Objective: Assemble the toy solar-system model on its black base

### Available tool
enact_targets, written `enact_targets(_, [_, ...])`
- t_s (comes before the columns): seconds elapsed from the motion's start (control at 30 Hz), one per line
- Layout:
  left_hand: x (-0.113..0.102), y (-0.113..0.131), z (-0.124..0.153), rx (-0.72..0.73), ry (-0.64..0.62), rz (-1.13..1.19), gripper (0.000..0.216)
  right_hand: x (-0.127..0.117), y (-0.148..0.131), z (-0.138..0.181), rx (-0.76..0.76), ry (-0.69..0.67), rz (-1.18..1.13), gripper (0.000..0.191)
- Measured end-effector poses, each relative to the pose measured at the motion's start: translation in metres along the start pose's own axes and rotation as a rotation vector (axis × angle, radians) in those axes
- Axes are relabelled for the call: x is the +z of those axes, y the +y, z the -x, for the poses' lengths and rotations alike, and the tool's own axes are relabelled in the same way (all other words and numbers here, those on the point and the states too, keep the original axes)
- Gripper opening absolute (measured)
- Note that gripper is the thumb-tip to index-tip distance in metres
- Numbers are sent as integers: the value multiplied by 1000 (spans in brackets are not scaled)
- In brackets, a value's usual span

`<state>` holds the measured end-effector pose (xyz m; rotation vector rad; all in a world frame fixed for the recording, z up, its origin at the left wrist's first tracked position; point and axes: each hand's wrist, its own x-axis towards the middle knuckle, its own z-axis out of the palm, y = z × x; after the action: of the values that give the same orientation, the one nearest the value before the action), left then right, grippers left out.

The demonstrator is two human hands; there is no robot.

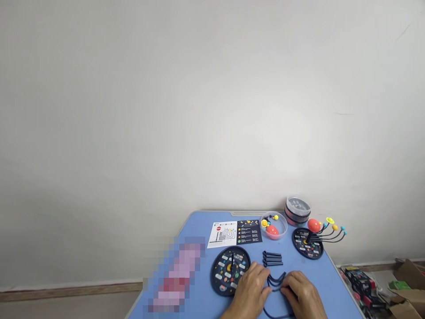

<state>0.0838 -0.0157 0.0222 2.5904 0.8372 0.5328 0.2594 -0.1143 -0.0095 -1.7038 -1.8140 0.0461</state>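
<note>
Has a small bunch of thin, curved, black plastic rods (275, 282) between both hands, low on the pale blue table (332, 283). Touches their left ends with bent, close-together fingers of the left hand (251, 288). Touches their right ends with curled fingers of the right hand (302, 290), thumb near to the fingertips. Cannot tell surely from this view whether clamped on the rods or only resting against them.

Sees just beyond several short, straight, black plastic rods (272, 264), lying side by side. Sees also, partly covered by the left hand, a round black plastic base (222, 268) with coloured print and an upright black post (232, 260). Finds farther back a flat printed paper sheet (235, 234), half white, half dark, and to its right a round clear plastic dish (284, 227), holding a large shiny red ball (272, 231) and smaller pieces.

Sees near the far right corner stacked round plastic containers (298, 212) and, before them, an assembled model (308, 243) with a red ball and small coloured balls on curved black arms.
</note>
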Motion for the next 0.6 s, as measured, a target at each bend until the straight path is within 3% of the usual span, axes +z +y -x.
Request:
enact_targets(0.23, [-8,5,0,-16,-55,23,34,2,-1,-2,8,68,7,14])
enact_targets(0.4, [-10,6,-2,-15,-90,21,16,3,-1,-5,16,85,-7,16])
enact_targets(0.6, [-9,5,-3,-26,-86,24,22,-24,9,-12,119,56,-36,9])
